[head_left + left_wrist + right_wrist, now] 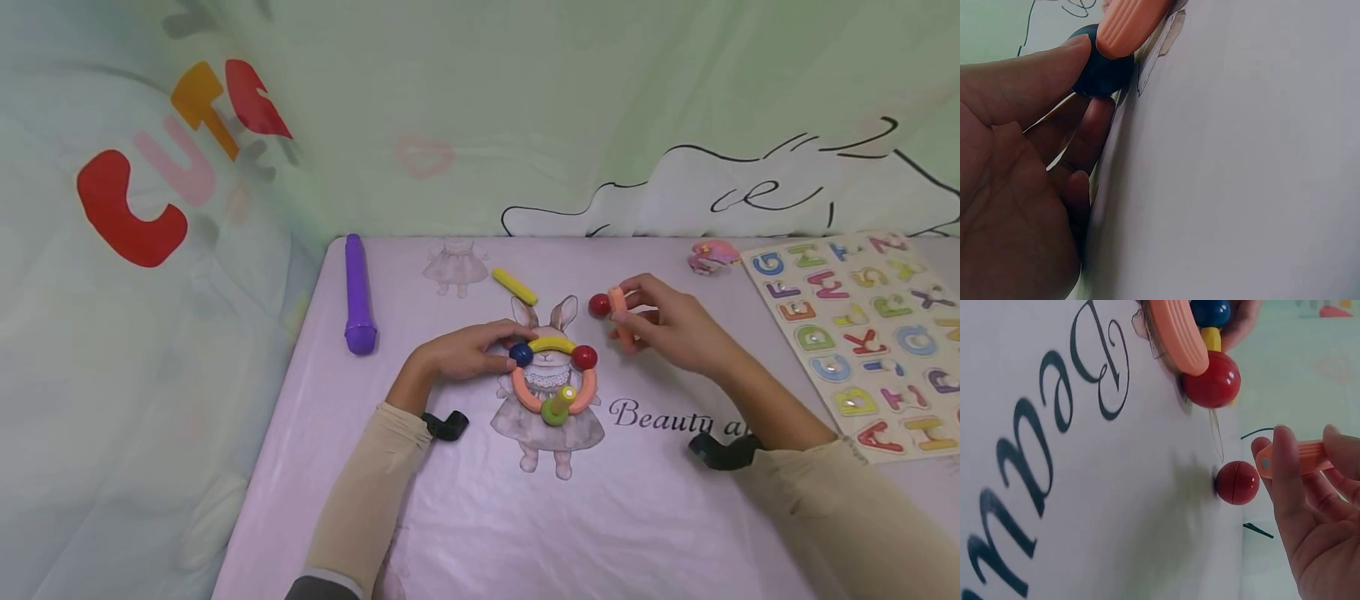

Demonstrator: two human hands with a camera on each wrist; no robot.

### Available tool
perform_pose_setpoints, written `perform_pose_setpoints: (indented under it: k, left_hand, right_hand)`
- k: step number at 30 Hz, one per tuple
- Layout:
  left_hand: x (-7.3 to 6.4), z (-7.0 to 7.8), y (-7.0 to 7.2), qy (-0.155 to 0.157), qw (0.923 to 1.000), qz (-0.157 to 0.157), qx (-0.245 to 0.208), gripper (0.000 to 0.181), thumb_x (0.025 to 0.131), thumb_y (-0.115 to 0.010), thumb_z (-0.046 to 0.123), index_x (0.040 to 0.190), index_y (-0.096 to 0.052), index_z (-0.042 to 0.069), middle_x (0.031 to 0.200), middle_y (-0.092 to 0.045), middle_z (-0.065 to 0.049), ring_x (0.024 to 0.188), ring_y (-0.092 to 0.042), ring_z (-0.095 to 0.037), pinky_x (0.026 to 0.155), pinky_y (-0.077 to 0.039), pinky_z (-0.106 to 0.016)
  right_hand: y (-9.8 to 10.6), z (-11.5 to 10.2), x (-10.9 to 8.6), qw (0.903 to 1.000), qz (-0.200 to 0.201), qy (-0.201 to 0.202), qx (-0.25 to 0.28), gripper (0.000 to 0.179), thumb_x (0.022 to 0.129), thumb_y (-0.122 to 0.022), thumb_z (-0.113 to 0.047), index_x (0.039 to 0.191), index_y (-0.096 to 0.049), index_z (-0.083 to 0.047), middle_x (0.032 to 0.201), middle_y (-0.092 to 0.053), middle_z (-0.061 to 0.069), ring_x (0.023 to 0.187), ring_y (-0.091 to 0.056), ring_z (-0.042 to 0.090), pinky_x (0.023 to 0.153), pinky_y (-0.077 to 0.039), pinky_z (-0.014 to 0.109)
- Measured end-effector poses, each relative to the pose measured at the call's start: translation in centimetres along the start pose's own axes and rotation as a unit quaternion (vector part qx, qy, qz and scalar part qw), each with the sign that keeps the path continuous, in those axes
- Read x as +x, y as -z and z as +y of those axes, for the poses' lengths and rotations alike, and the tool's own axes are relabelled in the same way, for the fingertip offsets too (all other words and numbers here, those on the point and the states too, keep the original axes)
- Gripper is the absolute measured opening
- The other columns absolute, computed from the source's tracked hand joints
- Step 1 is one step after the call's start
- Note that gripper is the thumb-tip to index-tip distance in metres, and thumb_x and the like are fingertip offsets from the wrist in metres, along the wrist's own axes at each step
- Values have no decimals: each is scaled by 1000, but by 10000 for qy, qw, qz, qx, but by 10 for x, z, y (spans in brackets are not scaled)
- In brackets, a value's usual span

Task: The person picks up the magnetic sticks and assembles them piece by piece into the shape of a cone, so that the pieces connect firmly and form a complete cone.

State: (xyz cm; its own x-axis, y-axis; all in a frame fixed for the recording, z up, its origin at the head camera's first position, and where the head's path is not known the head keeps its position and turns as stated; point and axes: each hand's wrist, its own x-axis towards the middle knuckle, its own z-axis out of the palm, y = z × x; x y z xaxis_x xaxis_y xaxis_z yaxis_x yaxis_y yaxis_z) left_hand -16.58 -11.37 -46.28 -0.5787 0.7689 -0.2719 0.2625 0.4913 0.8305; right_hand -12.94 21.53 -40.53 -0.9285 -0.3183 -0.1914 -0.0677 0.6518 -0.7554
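My left hand [465,350] pinches a blue ball [521,354] between thumb and fingers. This ball belongs to a ring of toy pieces lying on the table. A yellow curved stick [551,343] runs from it to a red ball [583,357]. Two orange curved sticks [525,392] lead down to a green piece [553,412], from which a short yellow-ended stick [567,398] rises. Off the table, my right hand [671,325] holds a separate orange stick [1310,456] between thumb and fingers. Close to its end is a loose red ball [1237,482]; whether they touch, I cannot tell.
A yellow stick [514,286] lies beyond the ring. Far left is a purple microphone-shaped toy [357,308]. A small pink toy [712,257] sits at the back right, beside an alphabet board [866,298]. Fabric walls [480,100] border the table's back and left.
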Motion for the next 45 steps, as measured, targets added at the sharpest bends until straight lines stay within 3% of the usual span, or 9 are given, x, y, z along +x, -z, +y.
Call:
perform_pose_setpoints:
  k: [13, 25, 34, 37, 42, 45]
  left_hand:
    - [0, -2, 0, -69, 10000, -11, -23, 52, 101, -65, 19, 151, -49, 24, 147, -53, 2, 125, -52, -12, 115, -37, -34]
    - [-1, 0, 0, -94, 9999, -47, -101, 52, 101, -65, 18, 150, -49, 22, 156, -46, 1, 134, -49, -12, 119, -33, -35]
    - [-1, 0, 0, -84, 10000, -17, -38, 51, 101, -64, 19, 150, -49, 22, 154, -49, 1, 130, -51, -12, 118, -34, -35]
    - [-1, 0, 0, -103, 9999, -13, -31, 52, 101, -64, 19, 151, -49, 22, 155, -48, 1, 131, -51, -12, 118, -34, -35]
    - [-1, 0, 1, -131, 9999, -16, -37, 52, 101, -64, 19, 151, -48, 23, 155, -48, 1, 133, -50, -12, 119, -34, -36]
    - [-1, 0, 1, -114, 9999, -24, -26, 52, 102, -64, 19, 151, -48, 23, 154, -48, 1, 133, -50, -12, 119, -34, -37]
  right_hand:
    - [-10, -1, 0, 9984, -212, 4, 530, 47, 102, -64, -24, 143, -45, -12, 128, -66, 16, 111, -68, 31, 82, -60, 27]
    - [-16, -10, -3, 9994, -8, 65, 326, 42, 99, -69, -23, 136, -51, -13, 121, -66, 10, 112, -64, 30, 80, -55, 20]
    - [-25, -13, -3, 9982, 212, 343, 445, 41, 97, -72, -24, 132, -53, -13, 118, -68, 7, 110, -64, 24, 87, -49, 11]
    - [-28, -13, -4, 9981, 248, 370, 414, 43, 97, -73, -25, 132, -52, -14, 120, -69, 7, 113, -66, 25, 90, -54, 17]
    - [-31, -13, -6, 9974, 343, 489, 391, 45, 96, -73, -26, 134, -51, -13, 122, -70, 8, 119, -66, 31, 95, -56, 42]
    - [-33, -13, -7, 9964, 409, 605, 434, 45, 96, -73, -26, 133, -51, -11, 122, -71, 8, 120, -66, 32, 94, -56, 41]
